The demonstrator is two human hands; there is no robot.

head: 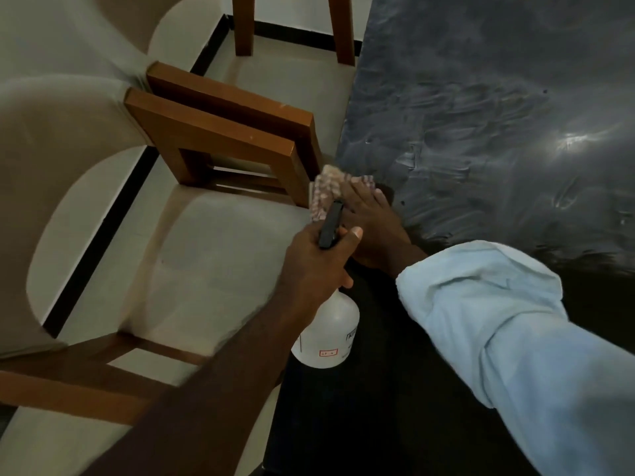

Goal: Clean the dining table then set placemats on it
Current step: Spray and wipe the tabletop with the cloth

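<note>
The dark glossy dining table (498,115) fills the right side, its top streaked with wet wipe marks. My right hand (374,228), in a rolled light blue sleeve, presses flat on a pinkish patterned cloth (326,190) at the table's left edge. My left hand (316,266) grips the neck of a white spray bottle (326,334) with a black trigger head (330,225), held just left of the table edge and pointing toward the cloth.
Two wooden chairs with beige cushions (220,132) stand close to the table's left side. Further wooden legs (242,25) rise at the top. The floor (213,262) is pale tile with a black skirting strip (103,221) along the wall.
</note>
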